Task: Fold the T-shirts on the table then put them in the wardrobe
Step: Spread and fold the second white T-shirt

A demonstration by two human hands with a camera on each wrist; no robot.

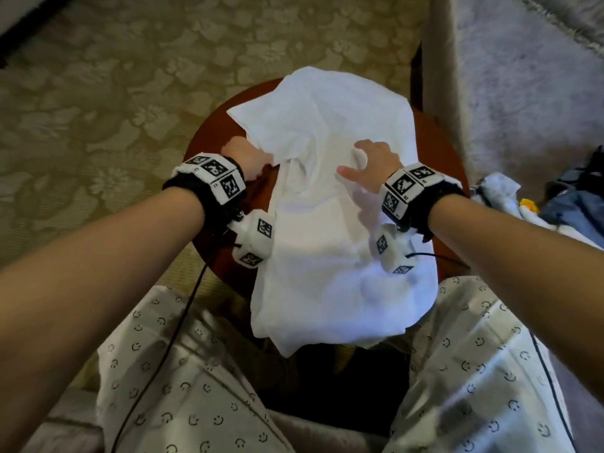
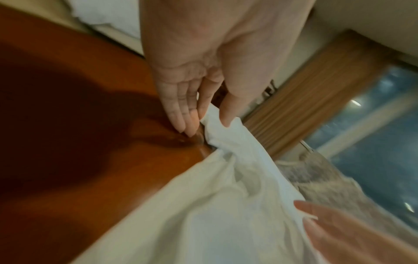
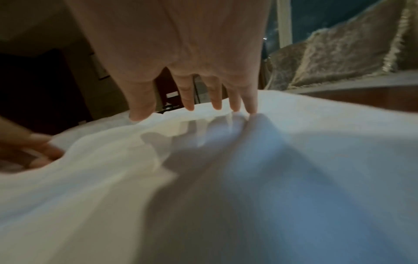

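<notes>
A white T-shirt (image 1: pixel 327 230) lies crumpled across a small round red-brown table (image 1: pixel 214 138) in front of my knees, its near end hanging over the edge. My left hand (image 1: pixel 258 158) is at the shirt's left edge. In the left wrist view the left hand (image 2: pixel 212 117) pinches a fold of the T-shirt (image 2: pixel 203 214) between thumb and forefinger, just above the table (image 2: pixel 90 125). My right hand (image 1: pixel 359 161) lies on the shirt's middle. The right wrist view shows the right hand (image 3: pixel 194 110) spread, with straight fingertips touching the T-shirt (image 3: pixel 248 178).
A heap of other clothes (image 1: pixel 555 204) lies to the right on a grey plush cover (image 1: pixel 523 93). Patterned carpet (image 1: pixel 130 93) spreads to the left and beyond the table. Cables (image 1: pixel 183 318) trail from my wrists over my lap.
</notes>
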